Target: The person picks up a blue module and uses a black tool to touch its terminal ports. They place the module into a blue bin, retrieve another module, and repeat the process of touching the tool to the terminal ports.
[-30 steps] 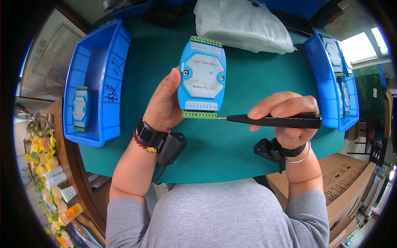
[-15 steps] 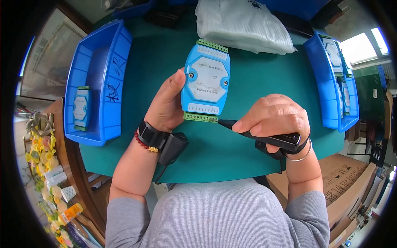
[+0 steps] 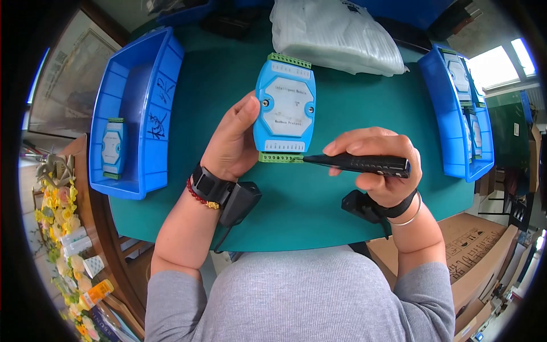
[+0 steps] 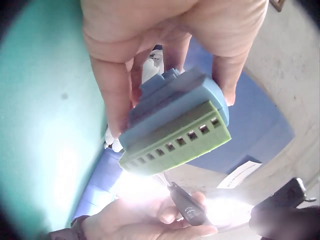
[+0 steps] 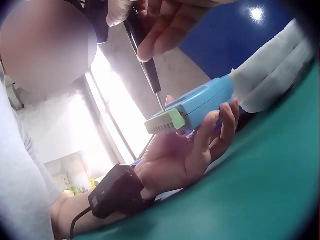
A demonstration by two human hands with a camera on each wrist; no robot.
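My left hand grips a blue electronic module by its left side, label face up, thumb along the edge. Green screw-terminal blocks run along both its ends; the near terminal block shows a row of square openings in the left wrist view. A black pen-shaped screwdriver lies between the fingers and thumb of my right hand. Its thin metal shaft meets the top of the near block, at the right end in the head view. The module is held above the green table.
At the left stands a blue bin with one similar module inside. Another blue bin on the right holds several modules. A white plastic bag lies at the back of the green table. Cardboard boxes sit lower right.
The module and left hand have shifted slightly right. The right hand tipped the screwdriver's handle toward the body, then brought it back nearly level, its tip staying at the near terminal block's right end.
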